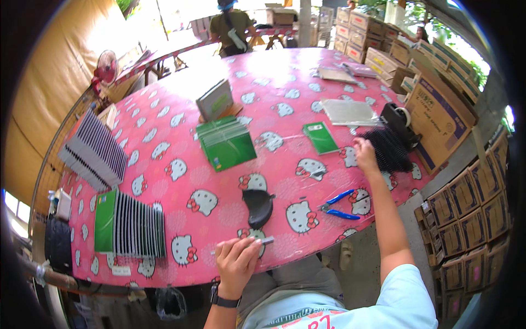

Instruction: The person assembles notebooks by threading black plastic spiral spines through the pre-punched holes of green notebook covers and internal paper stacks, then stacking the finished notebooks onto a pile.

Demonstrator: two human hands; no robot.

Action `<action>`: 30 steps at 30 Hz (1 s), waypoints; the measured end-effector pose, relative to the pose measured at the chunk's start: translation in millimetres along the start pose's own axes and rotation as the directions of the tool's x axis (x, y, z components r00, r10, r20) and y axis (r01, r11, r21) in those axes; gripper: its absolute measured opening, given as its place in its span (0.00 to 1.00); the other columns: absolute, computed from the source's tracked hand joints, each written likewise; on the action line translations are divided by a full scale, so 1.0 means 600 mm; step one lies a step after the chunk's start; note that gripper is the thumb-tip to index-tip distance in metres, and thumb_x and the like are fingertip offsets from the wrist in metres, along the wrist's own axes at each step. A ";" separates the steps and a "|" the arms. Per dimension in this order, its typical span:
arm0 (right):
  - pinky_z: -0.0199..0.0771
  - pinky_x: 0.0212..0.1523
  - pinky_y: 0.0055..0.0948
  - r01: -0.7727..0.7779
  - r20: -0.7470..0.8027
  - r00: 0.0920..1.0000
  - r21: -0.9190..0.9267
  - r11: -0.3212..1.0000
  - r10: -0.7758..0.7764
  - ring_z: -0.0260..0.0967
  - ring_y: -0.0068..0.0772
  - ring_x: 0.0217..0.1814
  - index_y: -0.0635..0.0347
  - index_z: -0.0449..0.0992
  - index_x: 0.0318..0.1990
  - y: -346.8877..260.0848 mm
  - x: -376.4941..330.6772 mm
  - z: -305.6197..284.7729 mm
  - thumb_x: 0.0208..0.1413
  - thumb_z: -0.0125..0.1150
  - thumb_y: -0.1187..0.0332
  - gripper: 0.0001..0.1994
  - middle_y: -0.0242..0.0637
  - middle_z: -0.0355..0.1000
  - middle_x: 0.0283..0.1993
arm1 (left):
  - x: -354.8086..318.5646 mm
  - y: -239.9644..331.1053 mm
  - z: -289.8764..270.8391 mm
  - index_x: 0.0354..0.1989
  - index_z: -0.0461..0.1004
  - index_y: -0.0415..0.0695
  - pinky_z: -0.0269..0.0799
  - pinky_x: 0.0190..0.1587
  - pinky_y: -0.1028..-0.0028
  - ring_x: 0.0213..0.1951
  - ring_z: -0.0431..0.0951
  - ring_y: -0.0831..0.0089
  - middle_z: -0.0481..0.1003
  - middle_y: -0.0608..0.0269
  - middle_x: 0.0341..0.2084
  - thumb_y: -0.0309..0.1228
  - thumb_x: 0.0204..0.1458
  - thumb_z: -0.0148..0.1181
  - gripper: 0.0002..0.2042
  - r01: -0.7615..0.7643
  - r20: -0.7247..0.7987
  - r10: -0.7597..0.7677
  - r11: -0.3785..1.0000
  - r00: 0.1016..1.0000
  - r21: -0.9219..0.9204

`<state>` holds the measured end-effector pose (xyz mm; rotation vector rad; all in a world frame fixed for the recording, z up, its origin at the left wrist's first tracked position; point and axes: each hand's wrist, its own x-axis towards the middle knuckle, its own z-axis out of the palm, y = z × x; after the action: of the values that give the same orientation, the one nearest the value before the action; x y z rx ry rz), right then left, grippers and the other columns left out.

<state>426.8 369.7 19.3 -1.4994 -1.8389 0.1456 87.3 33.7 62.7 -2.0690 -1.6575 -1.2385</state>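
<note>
My left hand (236, 262), with a dark watch on its wrist, is closed around a thin grey bar-like thing (267, 240) at the table's front edge. I see that thing nearly edge-on, so its kind is unclear. Just beyond lies a curved black piece (258, 207). My right hand (366, 155) reaches far right to the left end of a heap of black spiral binding coils (388, 149). Its fingers are drawn together; whatever is in them is too small to tell. Blue-handled pliers (341, 206) lie spread between my hands. A single green notebook (321, 138) rests left of the coils.
Green notebook stacks (227, 142) (130, 225) and a taller notebook row (94, 151) occupy the middle and left of the pink table (181, 216). Beside the coils are a black tape dispenser (400, 123), a clear plastic sheet (349, 113) and cartons (441, 120). Another person (232, 30) stands beyond.
</note>
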 end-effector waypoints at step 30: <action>0.71 0.39 0.30 0.086 0.473 0.622 0.751 0.655 -0.624 0.71 0.35 0.39 0.60 0.78 0.39 -0.358 -0.267 -0.066 0.46 0.62 0.81 0.12 0.37 0.71 0.37 | 0.004 0.013 -0.011 0.35 0.80 0.51 0.61 0.36 0.70 0.32 0.71 0.71 0.74 0.71 0.27 0.24 0.40 0.64 0.12 0.099 0.123 -0.095 0.995 0.988 -0.020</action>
<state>285.0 148.1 83.7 -0.4770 -2.2787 1.2027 90.9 28.8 71.2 -2.1422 -1.8246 -1.1905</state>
